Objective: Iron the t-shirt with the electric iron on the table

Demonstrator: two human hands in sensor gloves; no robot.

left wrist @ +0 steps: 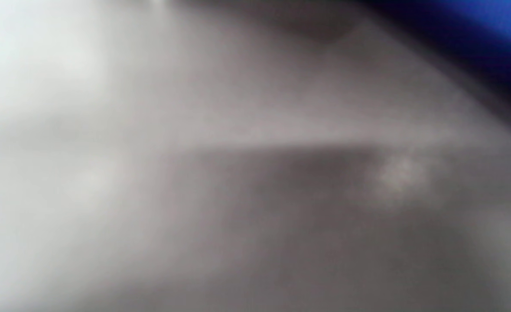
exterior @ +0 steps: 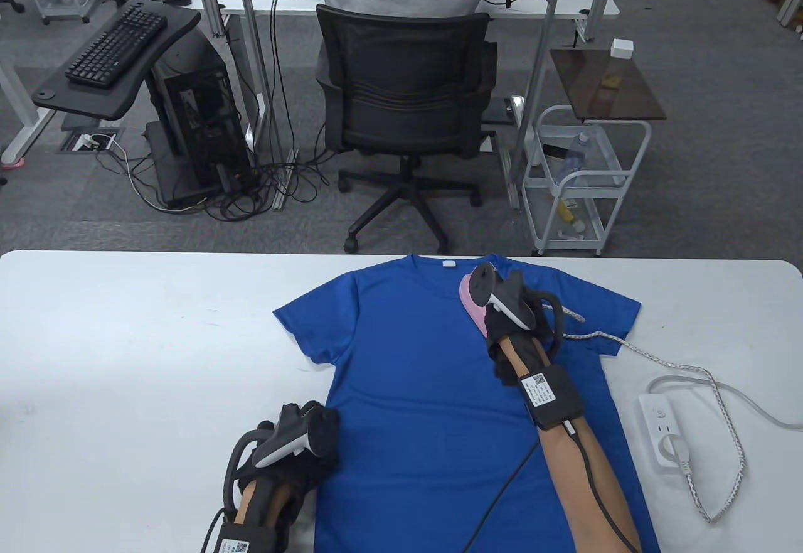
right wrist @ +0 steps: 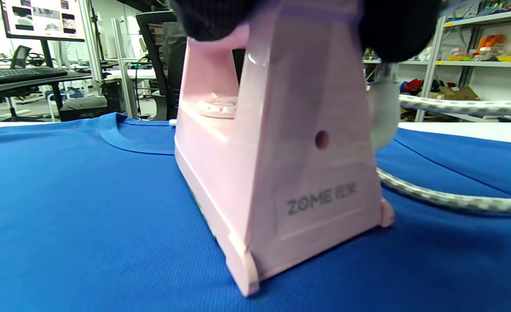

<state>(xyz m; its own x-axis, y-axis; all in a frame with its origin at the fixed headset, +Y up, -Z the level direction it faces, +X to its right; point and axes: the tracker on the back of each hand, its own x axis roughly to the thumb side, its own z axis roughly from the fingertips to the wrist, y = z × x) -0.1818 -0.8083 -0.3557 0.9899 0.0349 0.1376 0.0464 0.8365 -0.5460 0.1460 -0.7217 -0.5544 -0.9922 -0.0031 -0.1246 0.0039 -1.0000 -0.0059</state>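
A blue t-shirt (exterior: 426, 383) lies flat on the white table (exterior: 125, 339), collar at the far edge. My right hand (exterior: 505, 324) grips the handle of a pink electric iron (exterior: 468, 302), which sits soleplate down on the shirt's right shoulder, next to the collar. In the right wrist view the iron (right wrist: 281, 164) stands flat on the blue cloth (right wrist: 86, 208), with my gloved fingers (right wrist: 394, 30) around its handle at the top. My left hand (exterior: 307, 446) rests at the shirt's lower left edge, its fingers hidden under the tracker. The left wrist view is a blur of grey with the shirt's blue (left wrist: 498, 26) in the top right corner.
The iron's braided cord (exterior: 665, 365) runs right across the sleeve to a white power strip (exterior: 665, 430) near the table's right edge. It also shows in the right wrist view (right wrist: 446, 199). An office chair (exterior: 401, 101) and a white cart (exterior: 583, 176) stand beyond the far edge.
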